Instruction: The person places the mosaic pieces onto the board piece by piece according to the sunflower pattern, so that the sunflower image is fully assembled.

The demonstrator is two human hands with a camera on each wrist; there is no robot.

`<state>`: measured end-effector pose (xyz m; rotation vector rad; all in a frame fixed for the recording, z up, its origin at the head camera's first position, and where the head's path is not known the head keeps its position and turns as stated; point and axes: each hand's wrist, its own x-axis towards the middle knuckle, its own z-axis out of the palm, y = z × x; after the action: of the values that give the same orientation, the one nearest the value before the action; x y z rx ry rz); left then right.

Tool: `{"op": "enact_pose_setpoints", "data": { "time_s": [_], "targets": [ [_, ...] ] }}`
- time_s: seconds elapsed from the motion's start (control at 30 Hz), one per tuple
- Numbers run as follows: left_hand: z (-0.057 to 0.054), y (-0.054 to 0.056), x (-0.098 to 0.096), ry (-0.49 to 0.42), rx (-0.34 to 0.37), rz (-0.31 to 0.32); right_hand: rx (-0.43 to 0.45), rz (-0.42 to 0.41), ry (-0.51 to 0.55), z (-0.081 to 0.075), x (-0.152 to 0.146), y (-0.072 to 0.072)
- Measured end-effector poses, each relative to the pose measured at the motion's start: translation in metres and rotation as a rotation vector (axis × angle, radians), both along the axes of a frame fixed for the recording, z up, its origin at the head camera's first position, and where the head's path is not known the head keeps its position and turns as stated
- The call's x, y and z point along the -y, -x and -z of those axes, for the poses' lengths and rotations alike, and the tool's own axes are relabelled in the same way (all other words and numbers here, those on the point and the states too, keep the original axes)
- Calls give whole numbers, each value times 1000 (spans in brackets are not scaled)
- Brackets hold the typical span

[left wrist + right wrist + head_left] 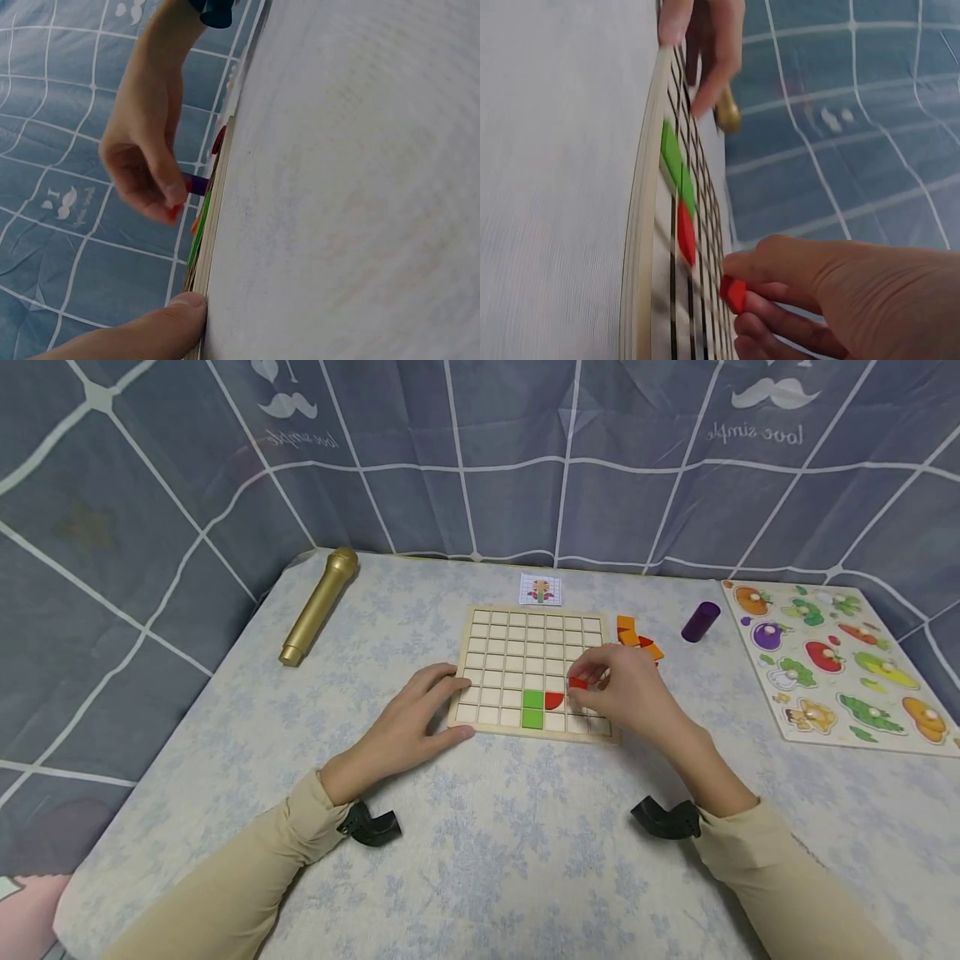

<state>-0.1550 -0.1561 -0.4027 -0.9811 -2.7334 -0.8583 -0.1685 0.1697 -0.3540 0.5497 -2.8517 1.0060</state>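
Observation:
A wooden grid board [490,729] lies flat on the table. Two green square tiles [533,708] sit in its cells, one above the other, with a red rounded tile [553,701] beside the upper one. Between thumb and fingers my right hand [630,689] pinches another red tile [733,294], held just over the right part of the board. My left hand [401,718] rests at the board's left side, its thumb touching the near edge and its fingers extended over the left rim. Behind the board lies a small pattern card [540,589] with a gridded flower picture.
Orange and red tiles [627,625] lie in a loose pile right of the board, partly behind my right hand. Farther right are a purple cylinder [701,622] and a vegetable puzzle board [817,689]. A gold microphone [318,607] lies at the left.

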Motion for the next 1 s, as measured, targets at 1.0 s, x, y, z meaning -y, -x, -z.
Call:
{"op": "enact_pose_setpoints", "data": {
  "time_s": [1.0],
  "targets": [
    [0, 0, -1, 19, 20, -14, -54, -26, 60, 26, 74, -3]
  ]
}}
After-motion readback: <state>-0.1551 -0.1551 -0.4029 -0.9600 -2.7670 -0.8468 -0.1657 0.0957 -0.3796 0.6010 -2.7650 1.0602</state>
